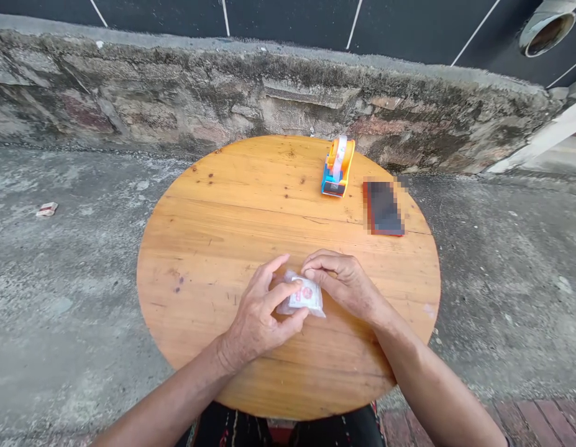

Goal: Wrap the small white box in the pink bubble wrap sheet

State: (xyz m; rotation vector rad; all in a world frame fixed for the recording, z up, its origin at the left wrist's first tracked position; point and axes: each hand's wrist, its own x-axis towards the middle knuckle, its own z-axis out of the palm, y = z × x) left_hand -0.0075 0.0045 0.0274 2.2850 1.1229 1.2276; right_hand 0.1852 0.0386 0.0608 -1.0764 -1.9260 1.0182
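A small white packet with red print, wrapped in clear plastic [310, 300], lies on the round wooden table [213, 248] near its middle. My left hand [264, 304] steadies it from the left, with the index finger pressed on top and the thumb along the near edge. The other left fingers reach out past its far side. At the packet's far right corner, my right hand [346, 282] has thumb and index finger pinched together on the plastic wrap. Whatever lies under the left palm is hidden.
Toward the far edge stands a yellow and blue tape dispenser [337, 167] with a roll of tape. A dark phone with a red edge [385, 208], partly blurred, lies at the right. Behind the table runs a low stone wall [199, 99]. A crumpled small box [47, 209] is on the concrete floor.
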